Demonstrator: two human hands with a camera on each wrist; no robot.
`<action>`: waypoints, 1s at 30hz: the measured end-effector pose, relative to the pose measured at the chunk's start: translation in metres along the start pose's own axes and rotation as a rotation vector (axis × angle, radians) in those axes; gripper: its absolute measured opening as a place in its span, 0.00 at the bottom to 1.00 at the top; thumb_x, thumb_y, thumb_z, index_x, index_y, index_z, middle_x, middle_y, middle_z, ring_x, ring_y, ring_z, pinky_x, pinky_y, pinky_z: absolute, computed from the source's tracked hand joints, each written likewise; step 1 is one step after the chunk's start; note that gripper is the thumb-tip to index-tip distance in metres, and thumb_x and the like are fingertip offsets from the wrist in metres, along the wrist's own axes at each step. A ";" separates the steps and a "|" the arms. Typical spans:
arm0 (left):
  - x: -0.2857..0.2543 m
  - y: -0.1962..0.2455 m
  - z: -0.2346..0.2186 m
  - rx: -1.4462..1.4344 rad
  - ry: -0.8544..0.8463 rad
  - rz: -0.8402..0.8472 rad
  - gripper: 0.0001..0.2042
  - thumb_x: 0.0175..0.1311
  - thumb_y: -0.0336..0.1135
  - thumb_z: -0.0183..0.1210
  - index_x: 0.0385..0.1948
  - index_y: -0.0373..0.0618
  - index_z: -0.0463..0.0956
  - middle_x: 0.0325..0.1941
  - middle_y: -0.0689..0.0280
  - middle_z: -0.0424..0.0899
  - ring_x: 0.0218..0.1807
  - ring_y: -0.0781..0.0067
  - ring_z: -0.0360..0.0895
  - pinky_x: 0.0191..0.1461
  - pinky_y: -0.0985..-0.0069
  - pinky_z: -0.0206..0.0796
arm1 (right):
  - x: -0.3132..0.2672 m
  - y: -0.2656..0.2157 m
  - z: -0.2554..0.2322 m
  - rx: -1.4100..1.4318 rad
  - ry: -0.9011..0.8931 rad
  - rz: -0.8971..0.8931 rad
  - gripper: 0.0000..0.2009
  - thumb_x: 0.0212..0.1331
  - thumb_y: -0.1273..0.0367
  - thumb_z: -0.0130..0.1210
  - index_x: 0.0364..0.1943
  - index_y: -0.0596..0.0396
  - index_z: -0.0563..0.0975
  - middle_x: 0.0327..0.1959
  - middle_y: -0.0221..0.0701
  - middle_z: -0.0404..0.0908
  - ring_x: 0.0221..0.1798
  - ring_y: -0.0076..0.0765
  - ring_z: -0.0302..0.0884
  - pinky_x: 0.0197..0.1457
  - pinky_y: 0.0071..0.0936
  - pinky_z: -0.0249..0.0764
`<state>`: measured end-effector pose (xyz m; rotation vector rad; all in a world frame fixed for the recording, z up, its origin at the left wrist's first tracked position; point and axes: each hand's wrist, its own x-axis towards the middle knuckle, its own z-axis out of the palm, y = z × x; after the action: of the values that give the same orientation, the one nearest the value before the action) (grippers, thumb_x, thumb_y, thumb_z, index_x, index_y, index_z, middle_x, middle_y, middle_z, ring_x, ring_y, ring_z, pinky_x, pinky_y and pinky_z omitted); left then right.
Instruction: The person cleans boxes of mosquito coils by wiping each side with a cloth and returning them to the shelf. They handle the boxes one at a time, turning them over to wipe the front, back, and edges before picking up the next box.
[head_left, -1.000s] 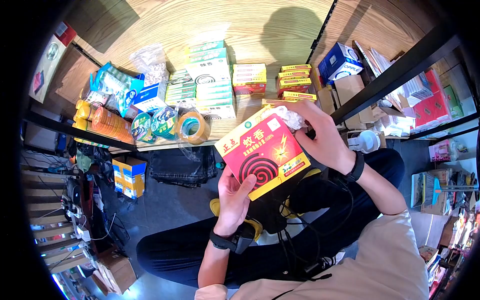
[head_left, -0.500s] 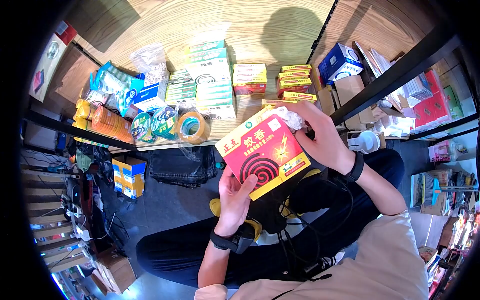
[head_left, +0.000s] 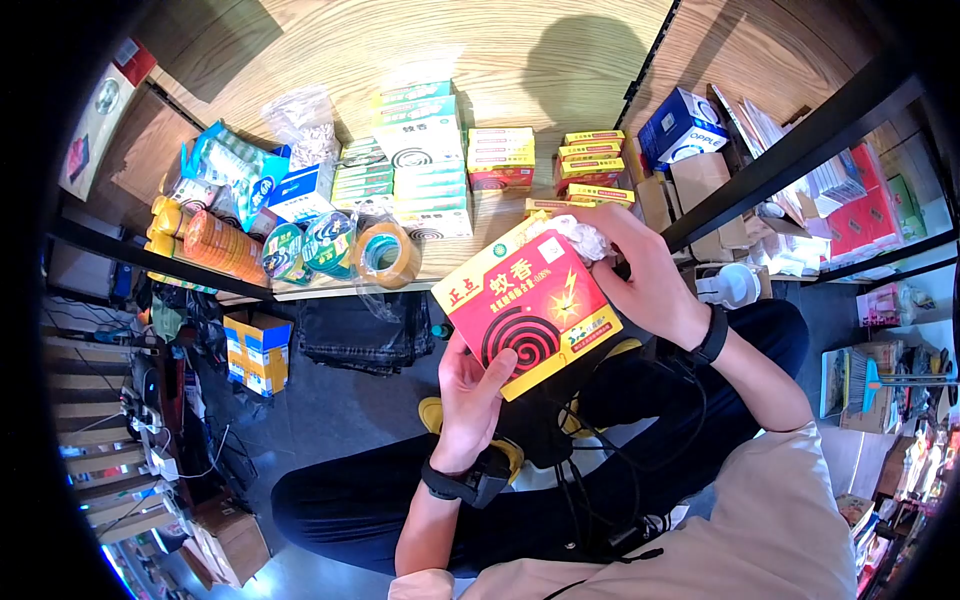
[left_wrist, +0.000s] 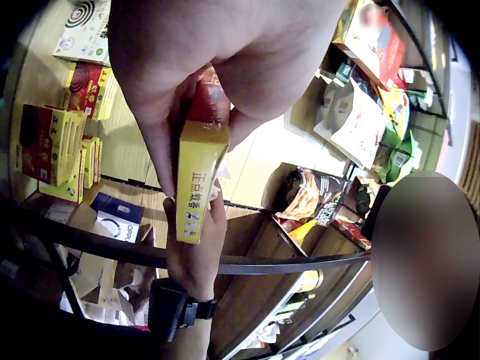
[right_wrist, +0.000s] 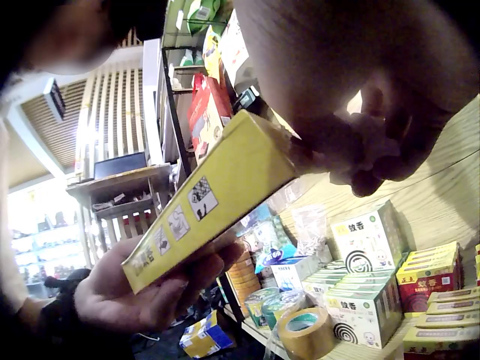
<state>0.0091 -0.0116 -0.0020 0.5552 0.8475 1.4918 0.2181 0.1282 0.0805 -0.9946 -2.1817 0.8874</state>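
Left hand [head_left: 470,395] grips the red mosquito-coil box [head_left: 525,312] by its lower edge, fingers curled round it. Right hand [head_left: 640,275] closes on a crumpled white wad [head_left: 578,238] pressed against the box's upper corner, just beyond the shelf [head_left: 520,50].

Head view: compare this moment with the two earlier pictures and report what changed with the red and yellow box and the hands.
Nothing visibly changed. The left hand holds the red and yellow cardboard mosquito-coil box from below as before, and the right hand keeps the crumpled white cloth pressed at the box's upper corner. The stacked boxes on the wooden shelf lie as they did.
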 end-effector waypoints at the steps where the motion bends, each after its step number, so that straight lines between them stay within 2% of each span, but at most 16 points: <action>1: 0.000 0.000 0.000 0.006 0.005 0.001 0.26 0.70 0.19 0.60 0.68 0.39 0.65 0.62 0.60 0.81 0.61 0.72 0.80 0.67 0.70 0.74 | 0.000 0.000 0.000 -0.010 0.001 -0.005 0.27 0.57 0.85 0.51 0.65 0.59 0.72 0.57 0.40 0.78 0.54 0.40 0.81 0.47 0.28 0.80; 12: 0.001 -0.001 0.001 0.008 -0.002 0.015 0.26 0.69 0.19 0.61 0.68 0.39 0.66 0.62 0.60 0.81 0.61 0.71 0.80 0.67 0.69 0.74 | 0.001 0.000 -0.001 0.010 0.016 -0.001 0.27 0.56 0.85 0.51 0.63 0.59 0.73 0.57 0.41 0.78 0.54 0.42 0.81 0.45 0.29 0.79; 14: 0.001 -0.001 0.001 0.013 -0.003 0.009 0.27 0.68 0.19 0.61 0.68 0.39 0.66 0.62 0.60 0.81 0.61 0.71 0.81 0.67 0.69 0.74 | 0.005 0.005 -0.011 -0.120 -0.005 -0.100 0.25 0.55 0.85 0.53 0.61 0.60 0.75 0.54 0.41 0.79 0.52 0.42 0.82 0.45 0.31 0.78; 15: 0.001 0.000 0.001 0.014 -0.001 0.008 0.27 0.68 0.19 0.61 0.68 0.39 0.66 0.62 0.60 0.81 0.61 0.71 0.81 0.67 0.69 0.74 | 0.009 0.010 -0.016 -0.136 0.084 -0.186 0.24 0.54 0.84 0.55 0.58 0.61 0.76 0.52 0.41 0.80 0.50 0.43 0.82 0.46 0.33 0.78; 17: 0.000 0.001 0.002 0.031 -0.031 0.020 0.28 0.67 0.19 0.63 0.68 0.39 0.66 0.62 0.60 0.81 0.61 0.71 0.81 0.66 0.69 0.75 | 0.015 0.022 -0.023 -0.058 0.200 -0.155 0.23 0.55 0.83 0.57 0.58 0.61 0.76 0.51 0.41 0.80 0.49 0.43 0.82 0.46 0.31 0.77; 18: -0.001 0.002 0.003 0.029 -0.031 0.020 0.28 0.67 0.19 0.63 0.68 0.39 0.66 0.62 0.60 0.81 0.61 0.71 0.81 0.66 0.69 0.75 | 0.015 0.023 -0.028 -0.006 0.193 -0.027 0.23 0.55 0.82 0.58 0.58 0.61 0.77 0.51 0.40 0.80 0.50 0.43 0.81 0.48 0.30 0.76; 21: -0.001 0.003 0.005 0.058 -0.025 -0.002 0.29 0.66 0.19 0.64 0.69 0.39 0.66 0.62 0.61 0.81 0.60 0.71 0.81 0.64 0.70 0.76 | 0.016 0.016 -0.027 -0.051 0.174 -0.110 0.23 0.55 0.83 0.57 0.59 0.59 0.77 0.51 0.40 0.80 0.51 0.42 0.80 0.47 0.28 0.75; 23: -0.001 0.003 0.006 0.040 -0.022 -0.017 0.29 0.66 0.19 0.64 0.68 0.38 0.66 0.62 0.61 0.81 0.59 0.71 0.81 0.64 0.70 0.77 | 0.012 0.007 -0.025 -0.104 0.132 -0.103 0.26 0.53 0.85 0.57 0.60 0.57 0.78 0.52 0.39 0.79 0.52 0.43 0.81 0.47 0.30 0.76; 25: -0.001 0.002 0.004 0.036 -0.019 -0.008 0.29 0.66 0.19 0.64 0.68 0.38 0.66 0.62 0.61 0.81 0.59 0.71 0.82 0.63 0.71 0.77 | 0.011 0.005 -0.018 -0.139 0.092 -0.215 0.29 0.51 0.86 0.57 0.61 0.55 0.78 0.54 0.39 0.78 0.52 0.44 0.80 0.47 0.31 0.78; 29: 0.000 0.001 0.002 0.050 0.005 0.017 0.28 0.66 0.19 0.64 0.68 0.39 0.66 0.61 0.61 0.81 0.59 0.72 0.81 0.63 0.72 0.76 | 0.008 -0.003 -0.011 -0.060 -0.005 -0.141 0.33 0.51 0.86 0.56 0.67 0.53 0.75 0.54 0.41 0.77 0.54 0.46 0.79 0.48 0.31 0.79; 30: 0.000 0.001 0.002 0.050 0.004 0.017 0.28 0.66 0.19 0.64 0.68 0.39 0.66 0.61 0.61 0.81 0.59 0.72 0.81 0.63 0.72 0.76 | 0.008 -0.005 -0.011 -0.035 -0.030 -0.088 0.33 0.54 0.84 0.56 0.69 0.53 0.74 0.56 0.42 0.76 0.55 0.46 0.79 0.49 0.30 0.79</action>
<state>0.0103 -0.0112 0.0001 0.5980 0.8868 1.4908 0.2197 0.1357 0.0924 -0.8999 -2.2545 0.8316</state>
